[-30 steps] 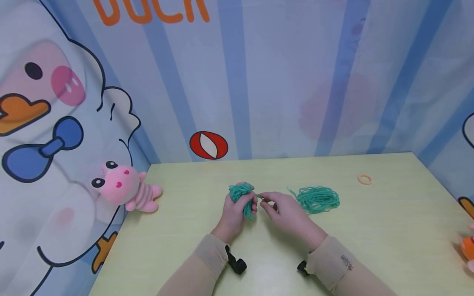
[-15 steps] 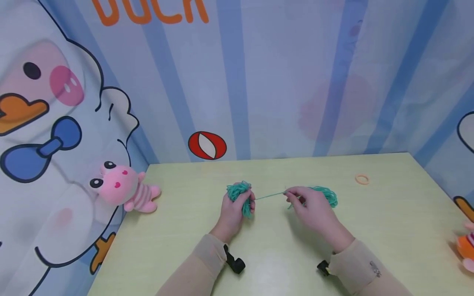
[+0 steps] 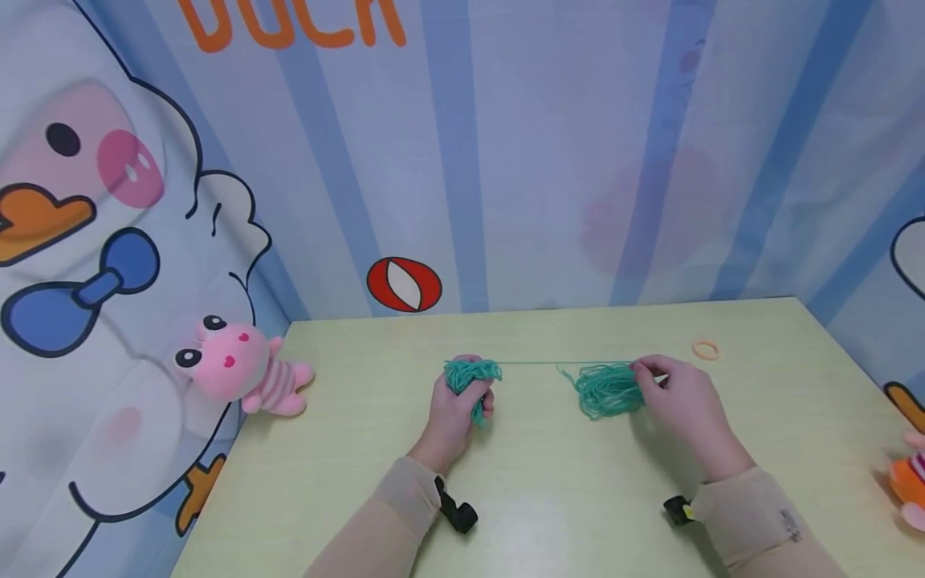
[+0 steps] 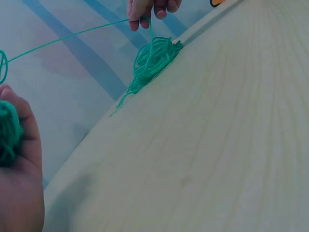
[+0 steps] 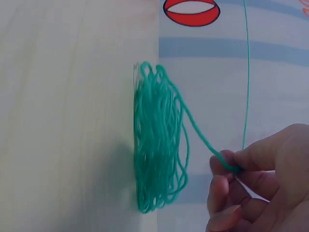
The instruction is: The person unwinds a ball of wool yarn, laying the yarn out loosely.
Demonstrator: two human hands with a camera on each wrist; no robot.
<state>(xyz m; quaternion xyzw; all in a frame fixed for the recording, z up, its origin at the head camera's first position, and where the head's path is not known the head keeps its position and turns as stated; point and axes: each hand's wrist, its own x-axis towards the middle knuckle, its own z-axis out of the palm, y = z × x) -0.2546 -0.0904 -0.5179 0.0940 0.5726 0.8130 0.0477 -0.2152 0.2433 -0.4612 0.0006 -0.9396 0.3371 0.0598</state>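
Note:
My left hand (image 3: 454, 409) grips a bunch of green yarn (image 3: 470, 374), its loops bulging above the thumb. My right hand (image 3: 682, 409) pinches a strand of yarn (image 3: 556, 363) between thumb and fingertips, and the strand runs taut across to the left hand's bunch. Beneath it, a loose pile of green yarn (image 3: 605, 392) lies on the table, just left of the right hand. In the right wrist view, one strand (image 5: 199, 126) leads from that pile (image 5: 157, 145) up to the pinching fingers (image 5: 222, 166).
A pink striped plush toy (image 3: 249, 365) leans at the table's left edge. A small orange ring (image 3: 706, 349) lies at the back right of the table (image 3: 549, 498). Part of an orange and pink toy (image 3: 910, 482) shows at the far right. A printed cloth (image 3: 535, 160) hangs behind.
My right hand has moved right, away from the left, drawing the yarn strand out longer between them. It now stands past the pile. My left hand stays almost in place with its bunch.

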